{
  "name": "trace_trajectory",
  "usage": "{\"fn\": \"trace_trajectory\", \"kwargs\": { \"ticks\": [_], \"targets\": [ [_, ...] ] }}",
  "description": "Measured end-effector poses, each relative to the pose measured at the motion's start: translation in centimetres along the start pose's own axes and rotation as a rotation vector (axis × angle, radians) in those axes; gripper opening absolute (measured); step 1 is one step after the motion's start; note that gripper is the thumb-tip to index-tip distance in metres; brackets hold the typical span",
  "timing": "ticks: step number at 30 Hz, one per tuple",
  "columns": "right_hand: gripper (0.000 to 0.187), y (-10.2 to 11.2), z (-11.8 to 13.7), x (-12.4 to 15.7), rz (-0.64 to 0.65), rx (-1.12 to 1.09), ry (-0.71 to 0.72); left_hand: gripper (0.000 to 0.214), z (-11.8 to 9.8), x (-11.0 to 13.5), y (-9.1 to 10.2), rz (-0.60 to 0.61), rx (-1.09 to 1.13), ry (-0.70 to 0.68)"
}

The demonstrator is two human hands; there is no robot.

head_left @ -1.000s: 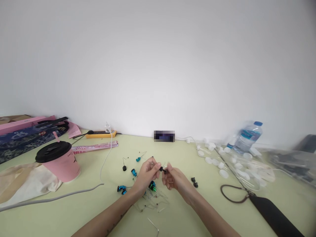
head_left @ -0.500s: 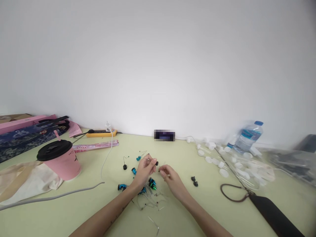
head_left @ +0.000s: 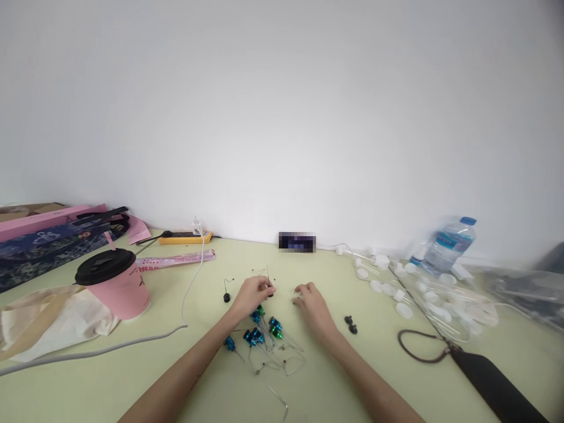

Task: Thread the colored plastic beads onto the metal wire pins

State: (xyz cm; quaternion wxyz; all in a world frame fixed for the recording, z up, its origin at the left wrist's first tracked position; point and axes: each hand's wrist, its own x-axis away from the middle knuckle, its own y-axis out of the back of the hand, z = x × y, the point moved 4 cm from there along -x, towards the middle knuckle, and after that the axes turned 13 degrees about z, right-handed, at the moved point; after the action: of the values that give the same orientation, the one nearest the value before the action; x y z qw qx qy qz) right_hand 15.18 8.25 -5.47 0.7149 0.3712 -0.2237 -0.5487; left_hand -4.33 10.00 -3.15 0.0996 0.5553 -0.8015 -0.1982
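My left hand (head_left: pixel 253 295) is closed in a pinch over the middle of the table. A small black round piece (head_left: pixel 270 294) with a thin upright wire shows at its fingertips. To its right, my right hand (head_left: pixel 312 306) has curled fingers, with a tiny pale thing at the tips too small to name. Below and between the hands lies a loose pile of small blue metallic cylinders (head_left: pixel 253 336) and green ones (head_left: pixel 276 332) with black ends and bent thin wires. A black piece with a bent wire (head_left: pixel 227 297) stands left of my left hand.
Two black knobs (head_left: pixel 351 324) lie right of my right hand. A pink cup (head_left: pixel 127 291), white cable (head_left: pixel 132 341) and yellow power strip (head_left: pixel 185 238) are at left. Clear plastic parts (head_left: pixel 403 310), a water bottle (head_left: pixel 452 244) and a black strap (head_left: pixel 489 382) are at right.
My hands have drawn apart, the left one moving left with the black piece and the right one moving right. More of the blue and green pile shows between my forearms.
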Motion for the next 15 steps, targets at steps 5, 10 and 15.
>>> {"fn": "trace_trajectory", "kwargs": {
  "ticks": [5, 10, 15],
  "targets": [
    [0.016, -1.0, 1.7, 0.2, 0.061, 0.123, 0.071, 0.005, 0.9, 0.3, 1.7, -0.028, -0.233, 0.078],
    [0.018, 0.4, 2.6, 1.6, 0.05, 0.139, 0.106, 0.009, 1.9, 0.6, 2.3, -0.023, -0.392, 0.153],
    [0.019, 4.5, 0.3, 6.1, -0.001, 0.093, 0.05, 0.013, 2.2, 0.4, 2.0, 0.013, -0.524, 0.199]
  ]
}}
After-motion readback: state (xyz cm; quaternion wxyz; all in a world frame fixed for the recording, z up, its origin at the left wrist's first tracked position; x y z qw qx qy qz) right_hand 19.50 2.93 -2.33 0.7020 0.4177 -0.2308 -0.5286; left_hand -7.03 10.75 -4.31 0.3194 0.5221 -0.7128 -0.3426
